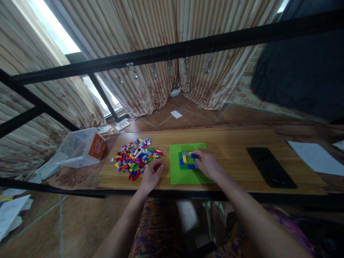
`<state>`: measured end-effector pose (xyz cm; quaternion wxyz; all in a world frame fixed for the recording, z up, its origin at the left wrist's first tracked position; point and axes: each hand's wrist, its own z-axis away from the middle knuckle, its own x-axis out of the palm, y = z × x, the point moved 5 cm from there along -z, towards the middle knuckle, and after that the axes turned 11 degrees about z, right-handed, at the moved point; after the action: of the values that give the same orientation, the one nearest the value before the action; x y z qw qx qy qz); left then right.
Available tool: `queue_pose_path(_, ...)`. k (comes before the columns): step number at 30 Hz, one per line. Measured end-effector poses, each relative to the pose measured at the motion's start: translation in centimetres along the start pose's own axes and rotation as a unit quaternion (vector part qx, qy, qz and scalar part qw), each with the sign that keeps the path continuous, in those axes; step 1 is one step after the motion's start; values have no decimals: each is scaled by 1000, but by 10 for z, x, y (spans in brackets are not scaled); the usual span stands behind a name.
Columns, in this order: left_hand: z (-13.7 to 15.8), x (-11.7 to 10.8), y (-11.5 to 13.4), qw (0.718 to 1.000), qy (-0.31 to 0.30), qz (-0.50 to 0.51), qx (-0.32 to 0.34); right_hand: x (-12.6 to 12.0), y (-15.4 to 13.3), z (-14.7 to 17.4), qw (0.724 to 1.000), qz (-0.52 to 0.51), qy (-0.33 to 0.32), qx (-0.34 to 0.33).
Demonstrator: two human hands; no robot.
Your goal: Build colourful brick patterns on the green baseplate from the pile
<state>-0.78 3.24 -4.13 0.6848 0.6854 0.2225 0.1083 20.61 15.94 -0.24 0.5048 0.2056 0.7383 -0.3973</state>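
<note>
My right hand (206,163) is over the green baseplate (176,178), its thumb and fingers pinched on a blue brick (194,156). Beneath it, blue, yellow, grey and green bricks form a low square outline (191,167) on the plate, partly covered by my fingers. At the near right edge of a pile of loose coloured bricks (137,154) rests my left hand (152,173). Its fingers are loosely curled and apart from the thumb, with nothing visible in them.
A black phone or tablet (271,167) lies on the right of the wooden table (233,143). White paper (317,157) is beyond it. Left of the table stands a clear plastic bin (77,145) with an orange label. A dark metal rail (166,52) crosses above the far side.
</note>
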Motion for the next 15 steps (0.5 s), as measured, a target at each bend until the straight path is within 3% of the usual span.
queue_pose_path(4, 7, 8, 2, 999, 2, -24, 31, 11, -3, -7, 999, 21, -8, -29)
queue_pose_path(8, 10, 31, 15, 993, -35, -76, 78, 23, -6, -12, 998, 39, -23, -46)
queue_pose_path(15, 5, 76, 32, 957, -88, -210, 180, 27, -3, -17, 998, 51, -13, -35)
